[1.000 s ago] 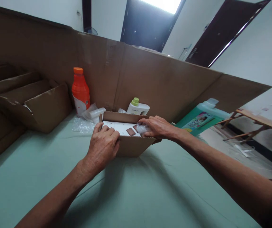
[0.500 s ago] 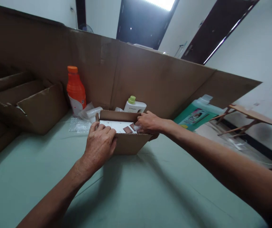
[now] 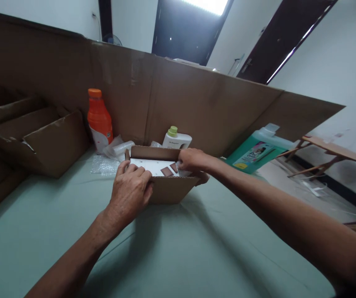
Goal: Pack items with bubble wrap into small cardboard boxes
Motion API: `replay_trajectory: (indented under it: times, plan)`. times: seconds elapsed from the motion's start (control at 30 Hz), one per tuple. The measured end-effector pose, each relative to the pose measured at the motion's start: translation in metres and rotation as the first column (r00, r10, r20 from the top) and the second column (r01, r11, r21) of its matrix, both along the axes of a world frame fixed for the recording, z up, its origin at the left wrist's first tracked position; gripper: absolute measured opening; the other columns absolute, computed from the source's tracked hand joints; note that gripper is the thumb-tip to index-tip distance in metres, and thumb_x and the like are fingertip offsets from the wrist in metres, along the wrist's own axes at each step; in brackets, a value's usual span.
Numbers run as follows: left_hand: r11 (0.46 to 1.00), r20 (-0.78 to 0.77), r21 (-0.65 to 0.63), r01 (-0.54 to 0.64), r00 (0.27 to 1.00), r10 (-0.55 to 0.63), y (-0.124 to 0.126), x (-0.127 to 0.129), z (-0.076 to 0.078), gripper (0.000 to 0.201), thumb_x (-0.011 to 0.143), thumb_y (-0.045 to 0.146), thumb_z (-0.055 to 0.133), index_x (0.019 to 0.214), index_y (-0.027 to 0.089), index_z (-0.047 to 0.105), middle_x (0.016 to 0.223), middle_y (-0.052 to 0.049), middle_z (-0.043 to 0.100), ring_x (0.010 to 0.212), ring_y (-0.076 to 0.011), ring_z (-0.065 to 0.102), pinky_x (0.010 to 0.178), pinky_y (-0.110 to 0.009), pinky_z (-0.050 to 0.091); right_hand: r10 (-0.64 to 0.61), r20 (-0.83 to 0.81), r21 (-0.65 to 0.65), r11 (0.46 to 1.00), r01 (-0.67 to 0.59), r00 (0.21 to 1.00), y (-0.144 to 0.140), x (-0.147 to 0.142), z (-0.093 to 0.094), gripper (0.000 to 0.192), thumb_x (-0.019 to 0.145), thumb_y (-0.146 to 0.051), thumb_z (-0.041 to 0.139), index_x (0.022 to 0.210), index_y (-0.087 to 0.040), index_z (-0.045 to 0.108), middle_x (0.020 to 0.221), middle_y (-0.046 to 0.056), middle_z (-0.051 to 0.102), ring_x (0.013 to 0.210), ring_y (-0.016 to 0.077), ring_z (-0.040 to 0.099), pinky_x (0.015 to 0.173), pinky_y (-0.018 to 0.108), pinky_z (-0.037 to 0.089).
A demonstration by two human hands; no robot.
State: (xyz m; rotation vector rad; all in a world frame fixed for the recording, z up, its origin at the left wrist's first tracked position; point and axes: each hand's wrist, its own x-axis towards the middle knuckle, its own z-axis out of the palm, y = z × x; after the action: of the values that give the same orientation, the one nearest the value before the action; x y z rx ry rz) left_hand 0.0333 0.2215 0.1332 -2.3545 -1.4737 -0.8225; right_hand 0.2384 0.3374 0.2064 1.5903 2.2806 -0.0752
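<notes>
A small open cardboard box (image 3: 168, 191) stands on the pale green surface in front of me. Inside lies a white item (image 3: 147, 166) with brown squarish marks. My left hand (image 3: 131, 182) grips the box's near left rim, fingers over the edge and thumb against the front wall. At the box's right end, my right hand (image 3: 192, 160) has its fingers curled down inside against crumpled clear bubble wrap (image 3: 183, 172). Those fingertips are partly hidden by the box and the hand itself.
Behind the box stand a white bottle with a green cap (image 3: 177, 140) and an orange bottle (image 3: 99, 118) beside loose bubble wrap (image 3: 103, 164). A teal liquid jug (image 3: 257, 151) leans at right. Cardboard compartments (image 3: 56, 142) sit left; a cardboard wall (image 3: 190, 99) runs behind.
My right hand has pushed slightly lower into the box's right end, pressing the clear wrap down. My left hand keeps its hold on the rim.
</notes>
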Motion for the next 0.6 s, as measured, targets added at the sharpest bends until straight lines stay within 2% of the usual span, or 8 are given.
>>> replay_trajectory:
  times: [0.13, 0.3, 0.4, 0.5, 0.6]
  plan:
    - [1.0, 0.006, 0.0, 0.004, 1.0, -0.004, 0.001, 0.001, 0.0, 0.008, 0.085, 0.022, 0.062, 0.078, 0.02, 0.064, 0.079, -0.006, 0.068, 0.085, -0.0283, 0.06, 0.1, -0.053, 0.044, -0.01, -0.023, -0.008, 1.0, 0.009, 1.0, -0.003, 0.008, 0.001, 0.023, 0.082, -0.024, 0.063, 0.098, -0.021, 0.078, 0.099, 0.009, 0.078, 0.091, 0.0239, 0.07, 0.07, 0.028, 0.048]
    - [1.0, 0.009, 0.005, -0.003, 1.0, 0.003, -0.001, 0.0, 0.0, 0.008, 0.086, 0.022, 0.061, 0.078, 0.019, 0.064, 0.078, -0.006, 0.068, 0.084, -0.0285, 0.061, 0.099, -0.053, 0.044, -0.084, -0.065, 0.024, 0.996, 0.086, 0.994, -0.008, -0.002, -0.011, 0.021, 0.083, -0.026, 0.066, 0.094, -0.014, 0.079, 0.103, 0.018, 0.077, 0.095, 0.0294, 0.07, 0.07, 0.03, 0.049]
    - [1.0, -0.011, -0.002, 0.003, 1.0, -0.003, -0.002, -0.001, 0.0, 0.009, 0.087, 0.022, 0.06, 0.079, 0.019, 0.064, 0.079, -0.006, 0.069, 0.085, -0.0285, 0.061, 0.1, -0.053, 0.044, -0.117, -0.108, 0.037, 0.992, 0.122, 0.987, -0.01, -0.005, -0.015, 0.022, 0.084, -0.024, 0.065, 0.097, -0.014, 0.079, 0.105, 0.019, 0.076, 0.097, 0.0302, 0.071, 0.071, 0.03, 0.05]
    - [1.0, -0.018, 0.001, -0.004, 1.0, 0.004, 0.001, -0.001, 0.0, 0.009, 0.086, 0.022, 0.06, 0.078, 0.02, 0.063, 0.078, -0.006, 0.069, 0.084, -0.0283, 0.061, 0.099, -0.052, 0.045, -0.146, -0.155, 0.039, 0.987, 0.153, 0.977, -0.012, -0.004, -0.015, 0.022, 0.082, -0.02, 0.065, 0.097, -0.017, 0.08, 0.102, 0.016, 0.077, 0.095, 0.029, 0.071, 0.072, 0.03, 0.05]
    - [1.0, 0.007, 0.003, 0.01, 1.0, -0.01, 0.004, 0.001, 0.0, 0.007, 0.086, 0.022, 0.06, 0.083, 0.019, 0.065, 0.081, -0.007, 0.07, 0.086, -0.0296, 0.062, 0.098, -0.054, 0.045, -0.166, -0.214, 0.061, 0.981, 0.182, 0.963, -0.016, -0.002, -0.006, 0.02, 0.08, -0.019, 0.065, 0.093, -0.018, 0.081, 0.101, 0.014, 0.078, 0.095, 0.0282, 0.071, 0.072, 0.029, 0.049]
